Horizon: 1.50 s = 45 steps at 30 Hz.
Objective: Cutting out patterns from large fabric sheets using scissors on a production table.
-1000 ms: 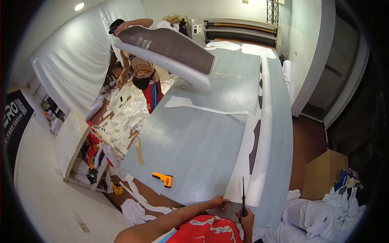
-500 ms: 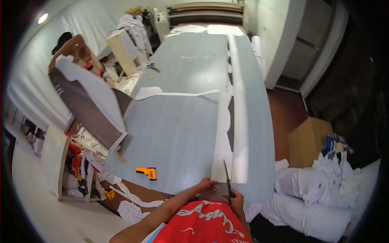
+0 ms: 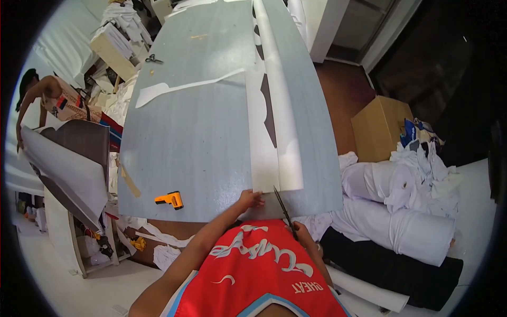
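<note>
A long white sheet runs down the blue-grey table, its near end close to my body. At its near left corner my left hand has its fingers closed on the edge. My right hand grips a pair of dark long-bladed scissors, partly hidden against my red shirt. The blade tips meet the sheet's near edge, beside the seam with a curled white strip lying along its right. Dark brown material shows through curved gaps between the two.
An orange gun-shaped tool and a second pair of scissors lie on the table. A co-worker at the left handles a large white-and-brown sheet. Fabric rolls and a cardboard box stand right.
My view has tilted down and shifted right. The scissors have drawn back towards me, their tips now at the sheet's near edge. The co-worker's large sheet has moved off the table's left side.
</note>
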### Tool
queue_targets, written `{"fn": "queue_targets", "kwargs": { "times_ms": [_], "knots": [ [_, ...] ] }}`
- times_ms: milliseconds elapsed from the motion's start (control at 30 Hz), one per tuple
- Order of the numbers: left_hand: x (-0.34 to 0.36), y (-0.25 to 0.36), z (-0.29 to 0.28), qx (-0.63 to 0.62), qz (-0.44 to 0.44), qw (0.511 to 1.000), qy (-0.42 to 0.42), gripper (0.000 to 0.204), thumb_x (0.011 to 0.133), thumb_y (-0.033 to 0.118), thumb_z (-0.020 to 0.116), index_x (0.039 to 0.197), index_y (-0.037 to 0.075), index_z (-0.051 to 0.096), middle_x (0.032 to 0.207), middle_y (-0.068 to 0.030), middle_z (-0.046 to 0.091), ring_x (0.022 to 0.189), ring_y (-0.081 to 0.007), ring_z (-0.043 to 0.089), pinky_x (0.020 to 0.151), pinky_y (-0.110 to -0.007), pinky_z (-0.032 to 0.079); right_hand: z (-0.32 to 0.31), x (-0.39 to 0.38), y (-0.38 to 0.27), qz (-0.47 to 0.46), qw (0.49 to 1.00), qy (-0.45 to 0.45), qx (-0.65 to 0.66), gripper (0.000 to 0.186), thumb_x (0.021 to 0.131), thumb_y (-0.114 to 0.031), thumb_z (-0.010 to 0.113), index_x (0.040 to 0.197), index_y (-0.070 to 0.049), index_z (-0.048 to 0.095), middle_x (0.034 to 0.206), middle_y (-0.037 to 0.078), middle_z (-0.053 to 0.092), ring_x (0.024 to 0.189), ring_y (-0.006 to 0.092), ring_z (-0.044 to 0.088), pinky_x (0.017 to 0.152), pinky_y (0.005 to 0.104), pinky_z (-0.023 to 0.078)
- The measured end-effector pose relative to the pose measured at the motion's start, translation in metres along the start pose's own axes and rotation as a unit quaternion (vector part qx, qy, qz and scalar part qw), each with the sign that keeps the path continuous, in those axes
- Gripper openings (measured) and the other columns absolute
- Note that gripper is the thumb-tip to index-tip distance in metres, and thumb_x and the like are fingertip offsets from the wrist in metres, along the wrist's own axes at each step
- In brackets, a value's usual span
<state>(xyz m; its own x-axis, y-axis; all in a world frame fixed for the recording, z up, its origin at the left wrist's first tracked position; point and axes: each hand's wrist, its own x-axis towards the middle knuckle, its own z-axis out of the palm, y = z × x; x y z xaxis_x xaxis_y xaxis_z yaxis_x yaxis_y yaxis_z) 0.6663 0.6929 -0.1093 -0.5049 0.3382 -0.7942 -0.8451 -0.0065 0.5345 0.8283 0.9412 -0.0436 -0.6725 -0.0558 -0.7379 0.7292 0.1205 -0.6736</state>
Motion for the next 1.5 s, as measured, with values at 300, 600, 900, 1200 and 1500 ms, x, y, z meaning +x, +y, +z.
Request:
{"fn": "queue_targets", "kwargs": {
  "times_ms": [300, 600, 900, 1200, 1500],
  "knots": [
    [-0.009, 0.011, 0.017, -0.034, -0.028, 0.998, 0.054, 0.025, 0.086, 0.027, 0.066, 0.092, 0.005, 0.058, 0.082, -0.0119, 0.067, 0.067, -0.0214, 0.067, 0.059, -0.033, 0.056, -0.002, -0.004, 0.034, -0.035, 0.997, -0.003, 0.071, 0.038, 0.083, -0.038, 0.070, 0.072, -0.008, 0.049, 0.054, 0.000, 0.048, 0.041, 0.0103, 0.046, 0.037, 0.0251, 0.034],
    [-0.011, 0.014, 0.013, -0.054, -0.014, 0.998, 0.011, 0.032, 0.085, 0.032, 0.067, 0.098, 0.005, 0.056, 0.085, -0.0125, 0.068, 0.073, -0.0210, 0.068, 0.062, -0.031, 0.056, -0.004, 0.011, 0.011, -0.051, 0.997, 0.052, 0.028, 0.041, 0.080, -0.037, 0.074, 0.066, -0.009, 0.048, 0.055, -0.002, 0.045, 0.044, 0.0077, 0.041, 0.041, 0.0244, 0.032],
    [-0.016, 0.017, 0.013, -0.049, -0.009, 0.999, 0.002, 0.032, 0.084, 0.032, 0.068, 0.097, 0.004, 0.059, 0.087, -0.0118, 0.068, 0.074, -0.0205, 0.068, 0.062, -0.031, 0.055, 0.004, 0.043, -0.050, -0.052, 0.994, 0.041, 0.087, 0.037, 0.082, -0.033, 0.072, 0.064, -0.014, 0.047, 0.054, -0.005, 0.046, 0.043, 0.0053, 0.041, 0.039, 0.0221, 0.031],
    [-0.017, 0.020, 0.011, -0.036, -0.023, 0.999, -0.003, 0.031, 0.086, 0.032, 0.067, 0.097, 0.005, 0.059, 0.086, -0.0113, 0.068, 0.073, -0.0196, 0.067, 0.063, -0.031, 0.055, -0.002, 0.051, -0.037, -0.052, 0.986, 0.042, 0.153, 0.031, 0.082, -0.026, 0.073, 0.067, -0.014, 0.049, 0.056, -0.006, 0.047, 0.045, 0.0047, 0.043, 0.040, 0.0204, 0.032],
    [-0.017, 0.024, 0.023, -0.018, -0.014, 1.000, -0.012, 0.031, 0.087, 0.033, 0.066, 0.098, 0.005, 0.061, 0.087, -0.0100, 0.068, 0.071, -0.0190, 0.066, 0.064, -0.031, 0.056, -0.014, 0.033, -0.036, -0.076, 0.994, 0.066, 0.047, 0.034, 0.080, -0.030, 0.074, 0.068, -0.011, 0.049, 0.058, -0.005, 0.046, 0.050, 0.0049, 0.039, 0.046, 0.0233, 0.032]
  ]
}}
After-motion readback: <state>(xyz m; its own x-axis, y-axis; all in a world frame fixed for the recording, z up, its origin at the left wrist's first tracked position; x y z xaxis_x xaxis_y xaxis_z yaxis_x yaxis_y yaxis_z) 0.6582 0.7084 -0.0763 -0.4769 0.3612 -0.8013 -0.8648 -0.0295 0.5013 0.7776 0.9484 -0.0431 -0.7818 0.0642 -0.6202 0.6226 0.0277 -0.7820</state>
